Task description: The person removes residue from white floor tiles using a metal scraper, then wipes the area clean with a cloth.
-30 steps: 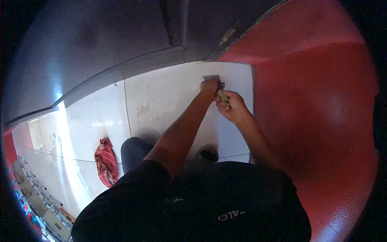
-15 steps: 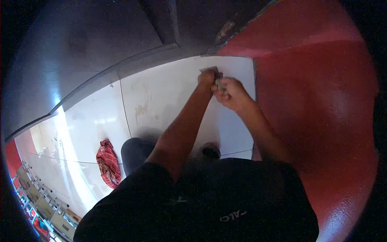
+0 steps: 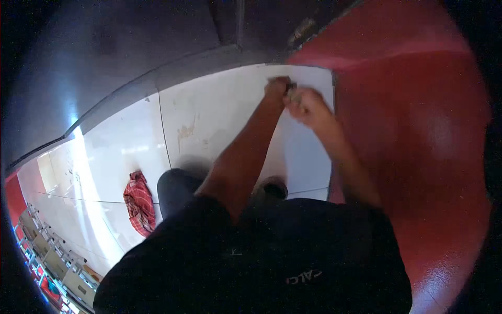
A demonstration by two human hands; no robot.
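Note:
My left hand (image 3: 276, 89) reaches far forward over the white tiled floor (image 3: 225, 115). It is closed around a flat grey scraper (image 3: 272, 80), whose blade is smeared by motion. Close beside it, my right hand (image 3: 306, 104) is closed too, with a small greyish thing (image 3: 294, 94) at its fingers that is too blurred to name. Both hands are near the corner where the floor meets a dark panel (image 3: 130, 47) and a red wall (image 3: 408, 120).
A red checked cloth (image 3: 139, 204) lies crumpled on the floor to the left, near my knee (image 3: 178, 191). Brownish smudges (image 3: 185, 133) mark the tile ahead of it. A metal ladder-like frame (image 3: 52, 246) with boxes stands at the lower left.
Both hands have moved slightly forward and right, still close together. The scraper blade, clearer before, is now more blurred and partly covered. The view has shifted a little.

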